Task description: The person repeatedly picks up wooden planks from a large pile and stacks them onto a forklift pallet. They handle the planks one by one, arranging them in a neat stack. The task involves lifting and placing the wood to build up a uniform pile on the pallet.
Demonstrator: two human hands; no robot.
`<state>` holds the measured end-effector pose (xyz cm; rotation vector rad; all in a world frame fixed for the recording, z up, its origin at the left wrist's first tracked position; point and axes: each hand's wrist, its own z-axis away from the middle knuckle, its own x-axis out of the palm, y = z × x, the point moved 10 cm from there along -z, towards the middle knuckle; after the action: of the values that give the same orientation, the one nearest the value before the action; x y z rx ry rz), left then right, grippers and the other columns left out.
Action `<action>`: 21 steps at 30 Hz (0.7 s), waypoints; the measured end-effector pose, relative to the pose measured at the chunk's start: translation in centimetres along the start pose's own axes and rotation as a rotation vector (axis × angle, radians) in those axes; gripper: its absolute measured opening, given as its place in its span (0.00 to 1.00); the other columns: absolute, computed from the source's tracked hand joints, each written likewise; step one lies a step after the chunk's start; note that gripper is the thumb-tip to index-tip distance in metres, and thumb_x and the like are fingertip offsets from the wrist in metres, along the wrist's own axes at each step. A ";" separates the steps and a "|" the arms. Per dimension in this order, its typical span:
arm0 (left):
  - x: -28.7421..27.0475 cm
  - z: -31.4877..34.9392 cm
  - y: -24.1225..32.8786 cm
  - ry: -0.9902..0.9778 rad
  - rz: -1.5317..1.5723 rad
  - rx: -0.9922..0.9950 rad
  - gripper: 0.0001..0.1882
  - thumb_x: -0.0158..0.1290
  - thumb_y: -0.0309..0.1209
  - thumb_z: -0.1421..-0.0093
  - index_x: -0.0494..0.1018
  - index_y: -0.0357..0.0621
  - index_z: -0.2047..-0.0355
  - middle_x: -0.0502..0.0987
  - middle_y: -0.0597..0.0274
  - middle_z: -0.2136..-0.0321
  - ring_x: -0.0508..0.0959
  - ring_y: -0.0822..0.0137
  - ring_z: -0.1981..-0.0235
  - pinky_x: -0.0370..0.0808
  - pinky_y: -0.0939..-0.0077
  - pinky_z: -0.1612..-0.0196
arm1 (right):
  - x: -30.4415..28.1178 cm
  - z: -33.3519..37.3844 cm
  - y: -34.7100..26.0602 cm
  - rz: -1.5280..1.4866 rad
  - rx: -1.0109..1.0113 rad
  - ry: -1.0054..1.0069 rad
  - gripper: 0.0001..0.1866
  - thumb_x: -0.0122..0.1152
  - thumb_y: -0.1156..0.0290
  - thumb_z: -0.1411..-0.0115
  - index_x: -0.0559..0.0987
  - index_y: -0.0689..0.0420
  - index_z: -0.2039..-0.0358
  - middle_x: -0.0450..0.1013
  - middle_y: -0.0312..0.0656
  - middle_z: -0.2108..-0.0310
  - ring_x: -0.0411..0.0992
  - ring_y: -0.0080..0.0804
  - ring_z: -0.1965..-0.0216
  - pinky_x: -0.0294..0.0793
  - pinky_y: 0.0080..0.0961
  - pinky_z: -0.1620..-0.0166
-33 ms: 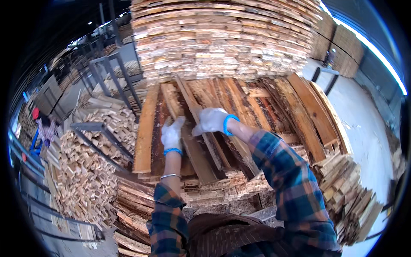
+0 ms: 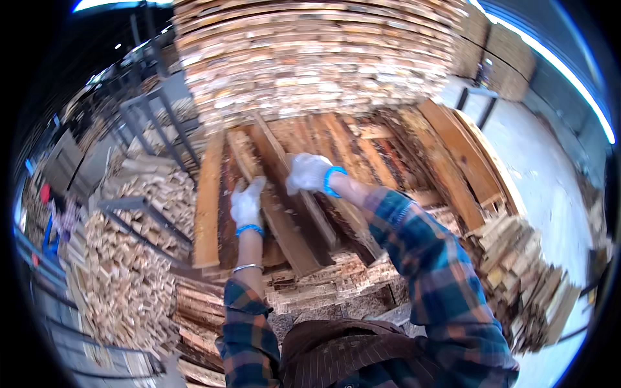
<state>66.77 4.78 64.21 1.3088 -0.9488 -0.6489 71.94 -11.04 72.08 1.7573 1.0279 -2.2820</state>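
My left hand [image 2: 247,203], in a white glove with a blue cuff, is closed on the left edge of a brown plank [image 2: 288,238] that slants toward me. To its right, my right hand [image 2: 309,174], gloved the same way, grips a narrow board [image 2: 318,218] tipped up on its edge. The fingertips of the right hand are hidden by its back. Both pieces rest among rough, bark-edged planks [image 2: 372,161] laid side by side on a stack. A lighter flat plank [image 2: 207,210] lies along the stack's left side.
A tall stack of boards [image 2: 317,61] stands behind. Short wood offcuts [image 2: 129,278] are heaped at left beside a dark metal frame [image 2: 145,213]. More offcuts [image 2: 524,278] lie at right, by a pale floor [image 2: 537,168]. Another person [image 2: 65,216] is at far left.
The whole view has shifted, so the scene sits a little farther left. My right hand and its narrow board have moved slightly away from my left hand, which keeps its grip.
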 end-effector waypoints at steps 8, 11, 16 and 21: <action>-0.4 -0.8 -0.7 -0.030 0.048 0.023 0.24 0.59 0.33 0.46 0.71 0.32 0.50 0.77 0.57 0.61 0.76 0.67 0.65 0.74 0.75 0.59 | -7.2 6.9 12.1 -0.805 -0.177 0.353 0.27 0.61 0.61 0.55 0.80 0.66 0.57 0.79 0.49 0.60 0.76 0.31 0.61 0.74 0.24 0.57; 1.1 0.0 0.0 -0.029 0.010 0.020 0.25 0.59 0.33 0.46 0.71 0.32 0.50 0.77 0.56 0.60 0.76 0.67 0.65 0.74 0.75 0.59 | -9.4 10.3 20.4 -0.754 -0.280 0.435 0.30 0.59 0.59 0.50 0.75 0.69 0.51 0.78 0.49 0.59 0.77 0.34 0.62 0.74 0.26 0.55; -0.3 -1.3 -1.1 0.005 -0.103 0.023 0.26 0.59 0.35 0.47 0.71 0.32 0.50 0.77 0.56 0.60 0.76 0.67 0.63 0.73 0.76 0.58 | -6.1 9.3 29.7 -0.150 0.336 0.502 0.28 0.61 0.60 0.48 0.73 0.52 0.45 0.75 0.50 0.54 0.74 0.45 0.52 0.71 0.34 0.50; -1.0 -1.2 -1.0 0.058 -0.130 0.022 0.29 0.60 0.36 0.47 0.70 0.33 0.48 0.77 0.54 0.58 0.76 0.66 0.62 0.73 0.76 0.57 | -5.5 9.3 28.6 -0.223 0.317 0.559 0.27 0.59 0.56 0.48 0.74 0.52 0.47 0.74 0.52 0.54 0.72 0.49 0.52 0.71 0.39 0.49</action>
<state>67.41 6.04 63.03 1.4098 -0.8310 -0.6980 78.89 -39.96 65.10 2.6363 1.0140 -2.2200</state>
